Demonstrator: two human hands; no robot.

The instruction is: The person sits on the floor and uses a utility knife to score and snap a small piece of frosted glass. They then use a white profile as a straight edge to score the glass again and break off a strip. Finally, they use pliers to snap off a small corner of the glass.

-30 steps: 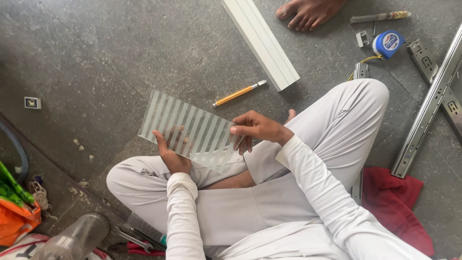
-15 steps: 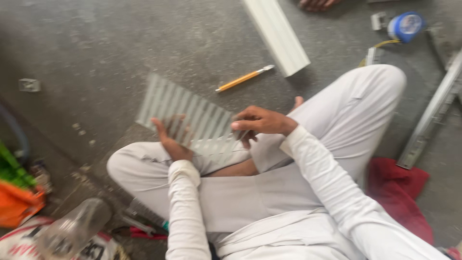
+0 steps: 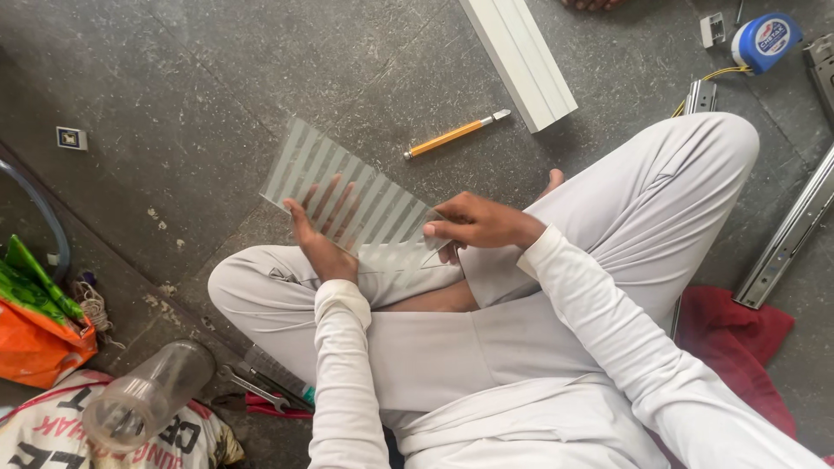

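I sit cross-legged on a grey floor in white clothes. A rectangular pane of striped frosted glass is held tilted over my left knee. My left hand supports it from beneath, fingers showing through the glass. My right hand pinches the pane's near right corner. A yellow pencil-like glass cutter lies on the floor just beyond the pane.
A white plastic channel lies at the top. A blue tape measure and metal drawer slides sit on the right, a red cloth by my hip. A clear plastic jar, wrenches and an orange bag lie at left.
The view shifted and steadied after a blurred moment. Both hands keep their hold on the glass pane, which stays over my left knee.
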